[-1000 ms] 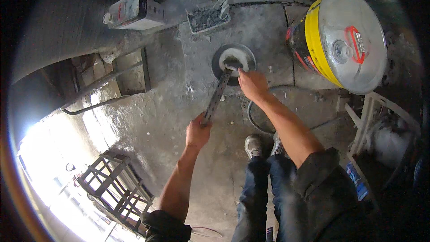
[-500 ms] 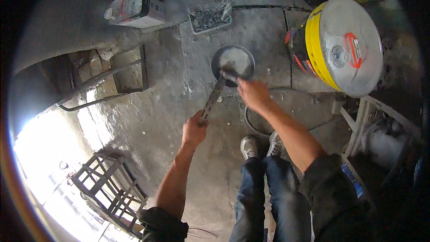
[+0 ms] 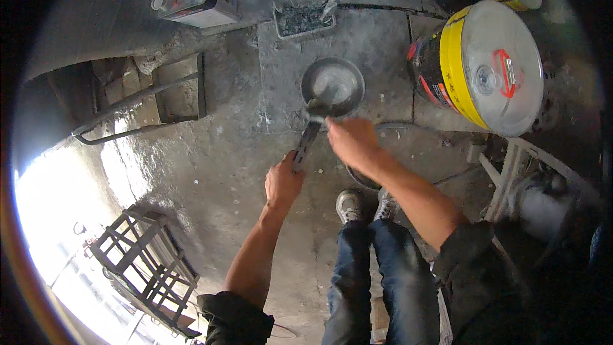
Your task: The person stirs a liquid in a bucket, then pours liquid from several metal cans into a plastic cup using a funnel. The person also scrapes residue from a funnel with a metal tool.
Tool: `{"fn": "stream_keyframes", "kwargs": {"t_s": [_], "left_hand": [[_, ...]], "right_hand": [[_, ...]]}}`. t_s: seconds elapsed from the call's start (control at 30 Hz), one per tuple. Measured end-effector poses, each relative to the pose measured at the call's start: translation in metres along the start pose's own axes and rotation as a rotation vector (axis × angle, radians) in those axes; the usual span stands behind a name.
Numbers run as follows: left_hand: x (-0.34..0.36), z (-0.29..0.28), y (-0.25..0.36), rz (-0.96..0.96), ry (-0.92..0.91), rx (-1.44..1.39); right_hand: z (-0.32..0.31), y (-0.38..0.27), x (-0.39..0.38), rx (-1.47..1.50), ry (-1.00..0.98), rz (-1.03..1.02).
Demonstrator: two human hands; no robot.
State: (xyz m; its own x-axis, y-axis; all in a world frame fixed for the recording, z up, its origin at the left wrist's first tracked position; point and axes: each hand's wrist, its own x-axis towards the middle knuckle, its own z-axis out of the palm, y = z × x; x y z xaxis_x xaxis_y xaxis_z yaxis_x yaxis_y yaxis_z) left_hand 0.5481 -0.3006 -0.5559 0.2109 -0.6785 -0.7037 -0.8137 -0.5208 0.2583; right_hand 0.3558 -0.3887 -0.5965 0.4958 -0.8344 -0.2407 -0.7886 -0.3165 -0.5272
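My left hand (image 3: 284,182) is closed around the lower end of a flat, slotted metal strip (image 3: 308,143), which slants up toward a round dark pan (image 3: 307,97). Whitish-grey material (image 3: 334,83) covers the pan's bottom. My right hand (image 3: 353,144) grips a small brush (image 3: 315,110), blurred by motion; its dark head lies over the strip's upper end, at the pan's near rim. The fingers hide most of the brush's handle.
Beyond the pan sits a shallow tray (image 3: 279,30) of dark material. A rectangular can (image 3: 198,0) stands far left, large yellow-banded drums (image 3: 511,70) at right. A hose (image 3: 408,126) lies near my shoes (image 3: 349,206). At lower left stands a metal frame (image 3: 143,262).
My right hand and the brush have moved left and slightly nearer, from over the pan onto the strip's end. My left hand has shifted slightly right with the strip.
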Motion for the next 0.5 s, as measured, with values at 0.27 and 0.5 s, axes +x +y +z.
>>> {"fn": "stream_keyframes", "kwargs": {"t_s": [0.27,0.5], "left_hand": [[-0.005,0.009,0.009,-0.038,-0.048,-0.05],[-0.003,0.002,-0.006,-0.052,-0.017,0.01]], "right_hand": [[0.018,0.068,0.033,-0.075,-0.02,0.252],[-0.007,-0.011,-0.007,-0.024,-0.125,0.108]]}}
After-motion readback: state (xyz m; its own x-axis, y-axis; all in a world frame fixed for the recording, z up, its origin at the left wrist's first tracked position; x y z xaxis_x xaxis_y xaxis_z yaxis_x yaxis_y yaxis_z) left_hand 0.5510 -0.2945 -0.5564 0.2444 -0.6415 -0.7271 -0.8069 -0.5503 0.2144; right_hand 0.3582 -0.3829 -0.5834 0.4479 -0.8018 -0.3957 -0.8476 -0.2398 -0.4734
